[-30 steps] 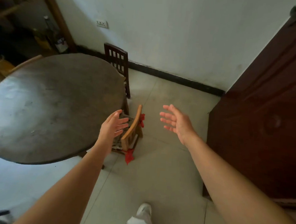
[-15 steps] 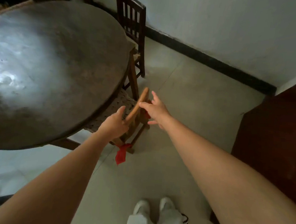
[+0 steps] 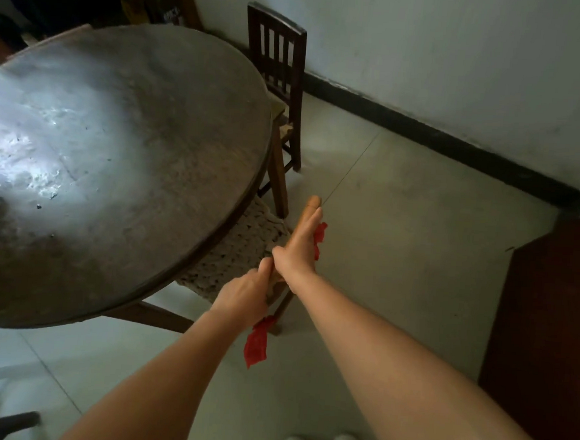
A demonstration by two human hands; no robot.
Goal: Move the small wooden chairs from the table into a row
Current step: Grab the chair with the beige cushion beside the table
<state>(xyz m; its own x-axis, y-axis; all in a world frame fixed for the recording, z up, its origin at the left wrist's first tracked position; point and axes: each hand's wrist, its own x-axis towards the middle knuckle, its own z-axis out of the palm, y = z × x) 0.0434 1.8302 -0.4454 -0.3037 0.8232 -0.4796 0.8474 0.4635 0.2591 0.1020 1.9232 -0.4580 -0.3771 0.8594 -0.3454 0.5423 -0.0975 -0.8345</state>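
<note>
Hands both sat on the top rail of 1 small wooden chair (image 3: 311,207). Right hand (image 3: 298,251) lay flat along the rail, fingers pointing up its length toward the far end, palm wrapped over the wood. Left hand (image 3: 245,294) closed around the near end of the same rail, thumb touching the right wrist. Both grips looked firm on the chair back.

Rail's long axis ran from the near hands away and slightly right, roughly parallel to the round table (image 3: 114,159) edge. Seat with woven cushion (image 3: 242,251) lay to the left of the grip, tucked under the tabletop. Red ribbon (image 3: 255,346) hung below the left hand; a 2nd red scrap showed beside the right hand.

Judgement: chair must come out to the right, away from the table, toward open floor (image 3: 400,244). A 2nd, darker chair (image 3: 276,57) stood further along the table, near the wall, untouched.
</note>
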